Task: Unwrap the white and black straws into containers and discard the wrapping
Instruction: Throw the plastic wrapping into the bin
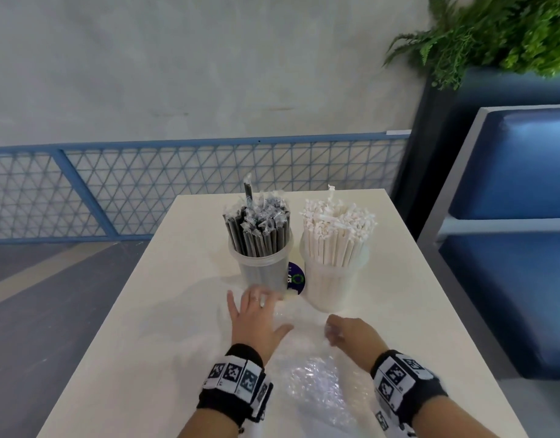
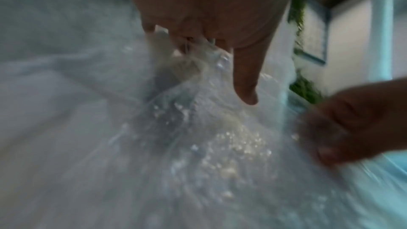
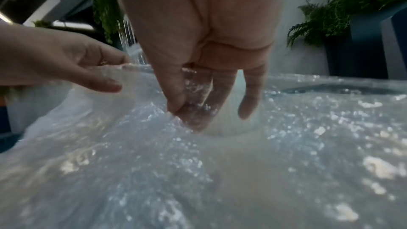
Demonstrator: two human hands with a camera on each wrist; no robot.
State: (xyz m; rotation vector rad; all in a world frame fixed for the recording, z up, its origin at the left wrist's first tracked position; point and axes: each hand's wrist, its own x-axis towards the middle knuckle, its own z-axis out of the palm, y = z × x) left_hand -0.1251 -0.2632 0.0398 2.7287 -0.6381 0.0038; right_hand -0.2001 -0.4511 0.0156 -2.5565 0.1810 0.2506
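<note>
Two clear containers stand at the far middle of the white table point(image 1: 177, 311): one holds black straws point(image 1: 258, 235), the other white straws point(image 1: 335, 241). A crumpled sheet of clear plastic wrapping point(image 1: 320, 384) lies on the table in front of them, between my forearms. My left hand point(image 1: 256, 308) lies spread with straight fingers on the wrapping's far edge, just before the black straws' container. My right hand point(image 1: 334, 335) pinches the wrapping point(image 3: 198, 163) between thumb and fingers point(image 3: 176, 104). The left wrist view is blurred; it shows my left thumb point(image 2: 245, 84) over the plastic.
A round blue sticker point(image 1: 296, 278) lies on the table between the containers. A blue padded bench point(image 1: 509, 248) stands to the right, with a fern point(image 1: 493, 33) above it. A blue mesh railing point(image 1: 146, 184) runs behind the table's far edge.
</note>
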